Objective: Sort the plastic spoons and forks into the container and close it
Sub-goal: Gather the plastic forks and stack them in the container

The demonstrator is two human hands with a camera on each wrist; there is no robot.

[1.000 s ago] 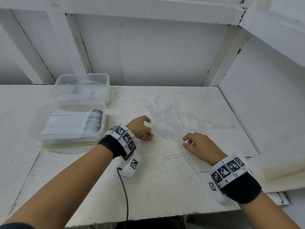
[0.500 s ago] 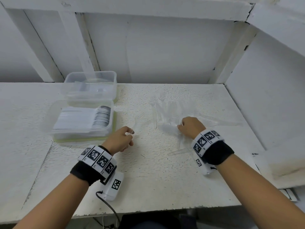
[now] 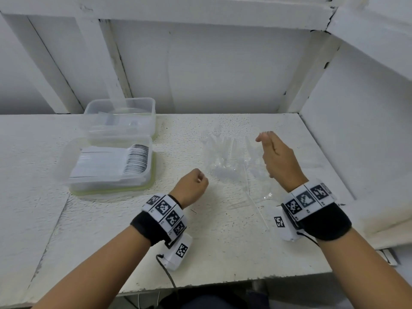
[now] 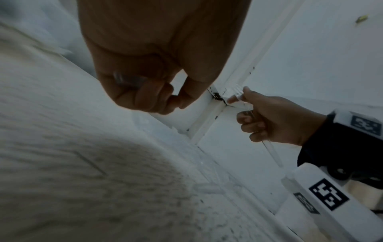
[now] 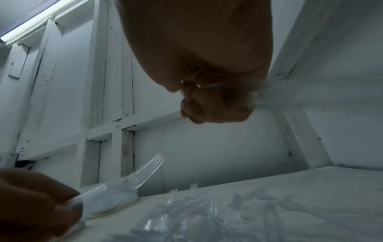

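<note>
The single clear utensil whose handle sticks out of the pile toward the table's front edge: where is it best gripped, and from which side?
Probably pinch the free handle end of the clear utensil from above, on the front-edge side. There the thin handle lies flat on bare table, clear of the pile; its head is lost among the other pieces.

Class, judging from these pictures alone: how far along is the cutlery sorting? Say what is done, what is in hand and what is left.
Done: a row of cutlery stands packed in the near container. In hand: the left hand grips a clear fork; the right hand holds another fork. Left: the loose pile of clear cutlery on the table, and closing the container.
</note>
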